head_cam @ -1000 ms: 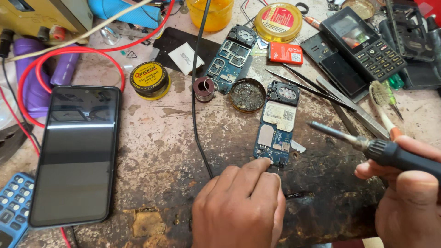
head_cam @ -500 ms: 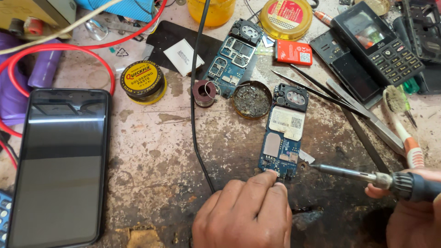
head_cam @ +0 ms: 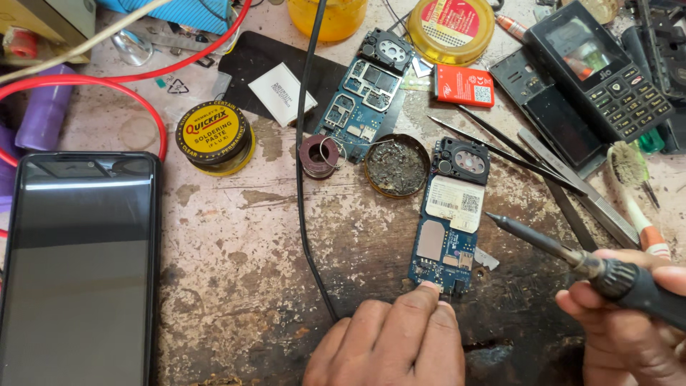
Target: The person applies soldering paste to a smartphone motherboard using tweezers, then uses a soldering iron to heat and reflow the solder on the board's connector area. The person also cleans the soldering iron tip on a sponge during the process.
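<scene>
Left hand (head_cam: 389, 343): fingertips still pinning the blue circuit board (head_cam: 449, 221).
Right hand (head_cam: 632, 322): gripping the soldering iron (head_cam: 572, 256), tip lifted slightly off the board.

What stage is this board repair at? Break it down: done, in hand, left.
Done: the blue circuit board lies bare on the bench, out of any casing. In hand: the left hand pins the board's near edge with its fingertips, while the right hand holds the soldering iron, tip just right of the board, not touching. Left: the tip has yet to meet the board.
</scene>
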